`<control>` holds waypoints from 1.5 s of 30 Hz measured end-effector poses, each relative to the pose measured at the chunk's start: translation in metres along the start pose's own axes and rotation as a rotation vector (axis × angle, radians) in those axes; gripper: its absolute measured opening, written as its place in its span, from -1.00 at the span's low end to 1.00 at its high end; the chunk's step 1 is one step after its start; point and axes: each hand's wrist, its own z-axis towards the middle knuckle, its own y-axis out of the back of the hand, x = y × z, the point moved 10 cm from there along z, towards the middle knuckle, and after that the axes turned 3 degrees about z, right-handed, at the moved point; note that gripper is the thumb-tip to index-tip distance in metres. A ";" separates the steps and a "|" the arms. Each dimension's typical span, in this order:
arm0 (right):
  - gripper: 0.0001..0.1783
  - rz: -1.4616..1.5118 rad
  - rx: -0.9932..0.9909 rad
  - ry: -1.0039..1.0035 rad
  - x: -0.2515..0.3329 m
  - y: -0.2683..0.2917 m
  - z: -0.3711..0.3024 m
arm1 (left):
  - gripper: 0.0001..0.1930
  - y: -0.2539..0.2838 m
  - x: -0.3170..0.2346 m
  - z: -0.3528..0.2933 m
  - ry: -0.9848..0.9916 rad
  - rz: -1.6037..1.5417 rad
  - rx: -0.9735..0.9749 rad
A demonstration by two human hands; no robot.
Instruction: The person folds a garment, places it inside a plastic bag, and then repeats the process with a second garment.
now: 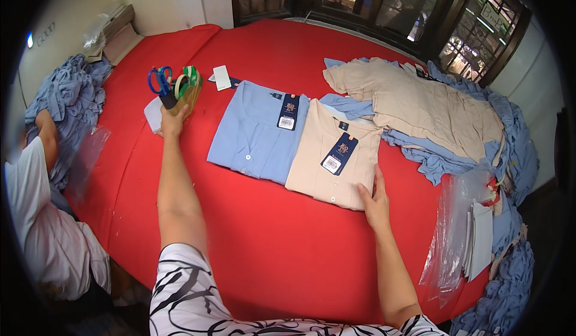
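My left hand point(173, 122) is closed around a yellowish holder point(191, 99) on the left part of the table. Blue-handled scissors point(160, 81), a tape roll point(180, 83) and a green item point(192, 75) stick out of its top. Beside my wrist lies a small white piece point(153, 115), partly hidden. My right hand point(376, 203) rests at the right edge of a folded beige shirt point(312, 150), thumb on the cloth and fingers stretched along its side. A folded blue shirt point(255, 132) lies against it on the left. Each shirt bears a dark hang tag, point(340, 153) on the beige one.
Red cloth point(258, 246) covers the table. Loose beige garments point(420, 102) and blue ones pile up at right, near clear plastic bags point(447, 234) and white sheets point(478, 240). A white card point(222, 78) lies behind. At left, another person point(42, 216) reaches into a blue garment pile point(69, 108).
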 end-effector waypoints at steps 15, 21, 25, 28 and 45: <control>0.22 -0.414 0.061 -0.087 0.007 -0.057 0.040 | -0.32 -0.071 -0.148 -0.111 0.087 -0.219 0.790; 0.21 -0.343 0.156 -0.057 0.039 -0.137 0.083 | -0.34 -0.048 -0.111 -0.045 -0.195 -0.008 0.551; -0.01 -0.404 0.334 0.043 0.061 -0.135 0.095 | -0.28 -0.038 -0.103 -0.039 -0.266 0.075 0.459; -0.45 -0.636 -0.146 0.417 0.100 -0.041 0.126 | -0.32 -0.007 -0.088 -0.045 -0.178 0.204 0.409; -0.81 -0.698 0.678 0.575 0.153 0.058 -0.110 | -0.42 0.012 -0.304 -0.523 0.770 -1.259 1.418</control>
